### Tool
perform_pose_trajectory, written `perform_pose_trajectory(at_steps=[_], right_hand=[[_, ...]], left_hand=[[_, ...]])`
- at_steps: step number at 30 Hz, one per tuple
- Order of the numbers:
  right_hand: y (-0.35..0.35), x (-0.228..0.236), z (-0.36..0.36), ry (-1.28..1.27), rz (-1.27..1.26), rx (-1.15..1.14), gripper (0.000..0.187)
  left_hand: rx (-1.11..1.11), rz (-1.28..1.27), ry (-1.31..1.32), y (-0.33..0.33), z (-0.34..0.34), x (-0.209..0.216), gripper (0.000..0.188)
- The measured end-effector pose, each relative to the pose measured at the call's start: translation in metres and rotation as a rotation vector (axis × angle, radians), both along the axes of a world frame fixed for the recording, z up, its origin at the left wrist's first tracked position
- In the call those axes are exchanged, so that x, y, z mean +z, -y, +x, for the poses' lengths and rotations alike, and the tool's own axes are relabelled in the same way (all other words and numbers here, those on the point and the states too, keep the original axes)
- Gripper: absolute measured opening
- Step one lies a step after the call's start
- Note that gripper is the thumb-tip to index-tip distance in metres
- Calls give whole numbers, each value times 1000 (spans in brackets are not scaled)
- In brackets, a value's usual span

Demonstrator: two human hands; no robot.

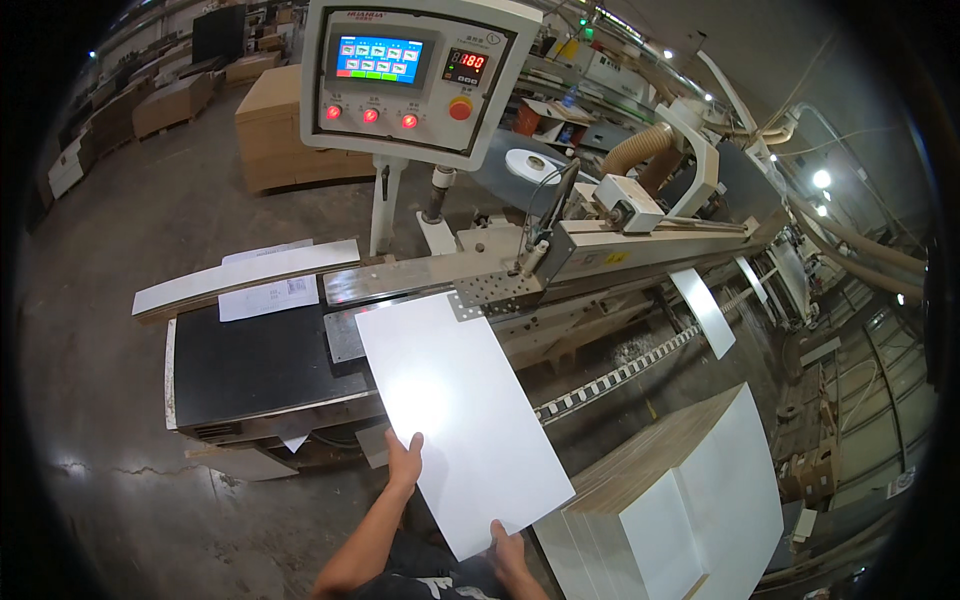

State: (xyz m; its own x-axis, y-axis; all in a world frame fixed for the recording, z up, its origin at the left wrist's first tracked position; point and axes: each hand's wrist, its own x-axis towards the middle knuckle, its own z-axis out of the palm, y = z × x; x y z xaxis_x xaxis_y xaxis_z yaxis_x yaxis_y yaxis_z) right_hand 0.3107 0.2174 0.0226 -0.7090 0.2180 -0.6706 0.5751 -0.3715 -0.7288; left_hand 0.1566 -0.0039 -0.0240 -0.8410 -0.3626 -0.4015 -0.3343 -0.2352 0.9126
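Observation:
A white rectangular board point(465, 410) lies tilted in front of me, its far end at the infeed of a long edge banding machine point(610, 245). Its far edge meets a perforated metal plate point(497, 292) there. My left hand point(404, 462) grips the board's left edge, thumb on top and fingers hidden beneath. At the near right corner, my right hand point(508, 552) holds the board's near edge, thumb on the top face. Part of that hand's fingers is out of sight under the board.
A control box point(415, 80) with a lit screen stands over the machine. Papers point(268, 298) and a narrow board point(245, 276) lie beside the black table top point(245, 370). Stacked white boards point(690, 500) stand at my right. Other panels point(703, 312) sit along the machine's chain conveyor point(620, 375).

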Motion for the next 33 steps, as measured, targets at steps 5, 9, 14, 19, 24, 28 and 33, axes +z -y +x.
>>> perform_pose_trajectory(at_steps=[5,9,14,19,24,28,33], right_hand=[[6,21,-20,60,10,119,44],[7,20,-31,100,55,117,46],[-20,30,-57,143,178,130,42],[-76,9,-79,-70,270,44,38],[-127,7,-110,49,240,125,47],[-160,-10,-131,152,290,108,54],[-199,-20,-160,133,334,184,74]], left_hand=[[-3,2,-16,6,-20,1,67],[-15,25,17,7,-34,5,67],[-23,42,-31,-26,-52,9,66],[-62,62,10,-79,-87,3,73],[-62,46,69,-121,-120,-2,82],[-124,57,111,-151,-146,20,82],[-168,-40,330,-199,-171,73,85]])
